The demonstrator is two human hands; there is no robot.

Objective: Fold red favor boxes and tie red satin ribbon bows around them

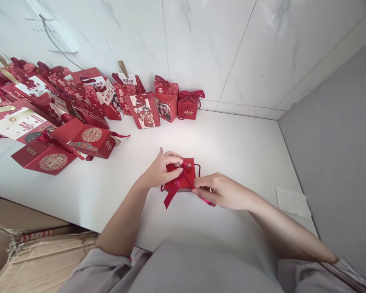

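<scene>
A small red box with thin red cord handles sits on the white table in front of me. Dark red ribbon is looped in a bow on its top, one tail hanging over the front left. My left hand pinches the ribbon at the bow's upper left, thumb and fingertips nearly together. At the box's right side, my right hand has the other part of the ribbon between thumb and curled fingers, and a tail end shows beneath it.
Many red and white gift boxes crowd the left and back of the white table. A tiled wall stands behind. White paper lies at the right edge, and a cardboard box is at the lower left.
</scene>
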